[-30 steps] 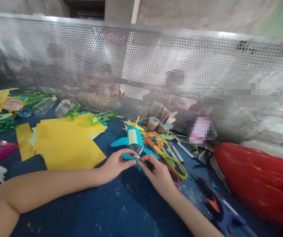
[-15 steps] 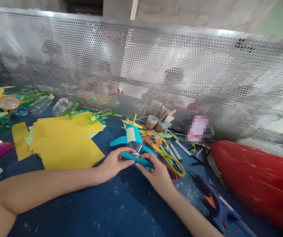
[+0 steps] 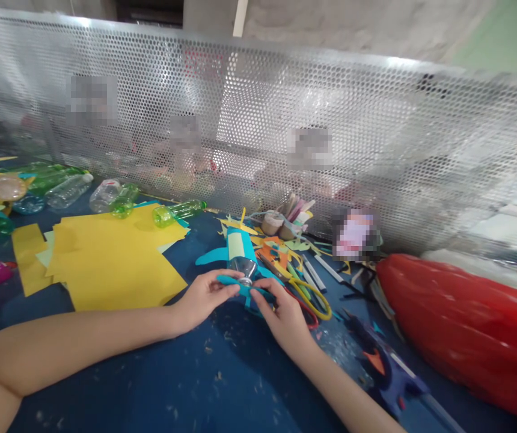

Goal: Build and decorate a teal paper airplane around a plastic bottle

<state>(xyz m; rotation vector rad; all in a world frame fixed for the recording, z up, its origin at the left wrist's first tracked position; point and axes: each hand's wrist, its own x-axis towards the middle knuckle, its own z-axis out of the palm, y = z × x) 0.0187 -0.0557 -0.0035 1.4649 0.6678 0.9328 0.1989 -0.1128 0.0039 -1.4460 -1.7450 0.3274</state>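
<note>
A plastic bottle [image 3: 242, 264] lies in front of me with its neck toward me. Blue paper [image 3: 248, 242] with a pale green strip wraps its body, and a blue wing [image 3: 210, 257] sticks out at the left. At the neck is a blue propeller-like paper piece [image 3: 243, 290] with several blades. My left hand [image 3: 202, 299] pinches its left blade between thumb and fingers. On the other side, my right hand [image 3: 281, 308] is closed on its right part, which the fingers partly hide. Scissors with yellow handles [image 3: 327, 310] lie just right of my right hand.
Yellow paper sheets [image 3: 105, 258] spread at the left. Several bottles, one a green bottle [image 3: 180, 212], lie along the perforated metal screen [image 3: 258, 114]. A blue glue gun [image 3: 396, 376] and a red plastic bag [image 3: 457, 331] occupy the right. People sit behind the screen.
The blue propeller piece has turned: it looked like one long strip across the neck and now shows several blades. Both hands stay at the neck. The view has shifted slightly.
</note>
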